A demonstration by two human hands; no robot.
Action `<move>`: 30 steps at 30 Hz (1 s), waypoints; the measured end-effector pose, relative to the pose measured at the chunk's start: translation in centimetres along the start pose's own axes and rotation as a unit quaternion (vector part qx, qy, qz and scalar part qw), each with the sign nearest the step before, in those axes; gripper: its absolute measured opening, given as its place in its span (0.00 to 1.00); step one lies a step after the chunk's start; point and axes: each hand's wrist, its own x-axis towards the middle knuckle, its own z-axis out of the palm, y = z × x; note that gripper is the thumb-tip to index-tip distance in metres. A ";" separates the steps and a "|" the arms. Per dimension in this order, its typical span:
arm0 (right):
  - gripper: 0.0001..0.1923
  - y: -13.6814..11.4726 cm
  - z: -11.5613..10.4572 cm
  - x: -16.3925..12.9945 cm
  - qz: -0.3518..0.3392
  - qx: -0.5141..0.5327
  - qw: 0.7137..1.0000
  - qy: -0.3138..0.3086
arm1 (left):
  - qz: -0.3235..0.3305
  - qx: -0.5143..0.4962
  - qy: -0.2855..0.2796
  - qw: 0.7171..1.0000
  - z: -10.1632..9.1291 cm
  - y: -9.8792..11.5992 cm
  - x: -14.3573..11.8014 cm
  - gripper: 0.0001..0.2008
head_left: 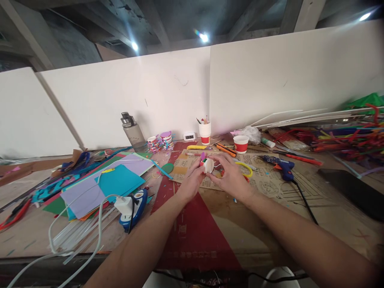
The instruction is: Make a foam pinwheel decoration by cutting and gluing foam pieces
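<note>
Both my hands meet above the middle of the worktable around a small white paper cup [208,165] turned on its side, with red, green and pink bits stuck on it. My left hand [192,182] grips the cup from the left. From the right, my right hand [231,176] pinches its rim with the fingertips. Under the hands lie a sheet of brown printed paper [267,182] and a red paper strip [192,224]. Yellow-handled scissors [246,170] lie just behind my right hand, partly hidden by it.
Coloured paper sheets [102,186] and a white charger with cable [124,205] lie left. A blue glue gun [283,168], pipe cleaners [345,140] and a dark phone [354,190] sit right. Two red-and-white cups [241,144], a water bottle [133,132] and tape rolls [162,141] stand by the white wall.
</note>
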 end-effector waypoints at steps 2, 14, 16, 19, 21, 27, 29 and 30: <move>0.21 0.0 0.2 0.0 0.002 -0.004 1.000 0.004 | -0.010 -0.025 0.012 1.000 0.5 0.3 0.1 0.20; 0.18 0.0 0.5 -0.3 0.075 -0.031 0.995 -0.056 | 0.026 -0.057 0.148 0.987 -0.3 1.9 1.4 0.12; 0.13 -0.3 0.6 -0.6 0.093 -0.051 0.984 -0.142 | 0.040 -0.078 0.198 0.976 -0.6 2.7 1.6 0.10; 0.06 -0.9 0.7 -1.0 0.103 -0.079 0.954 -0.269 | 0.031 -0.113 0.257 0.959 -0.8 3.9 1.9 0.07; 0.07 -1.1 0.7 -1.1 0.106 -0.091 0.943 -0.302 | 0.011 -0.126 0.277 0.953 -0.8 4.4 2.0 0.08; 0.11 0.8 -1.0 0.4 0.125 -0.124 0.969 -0.173 | -0.035 -0.149 0.287 0.946 -0.6 5.0 2.0 0.10; 0.10 2.2 -2.0 1.0 0.124 -0.168 0.970 -0.121 | -0.035 -0.158 0.287 0.944 -0.6 5.1 2.0 0.10; 0.11 2.9 -2.5 1.3 0.133 -0.191 0.967 -0.104 | -0.036 -0.161 0.286 0.944 -0.6 5.2 2.0 0.10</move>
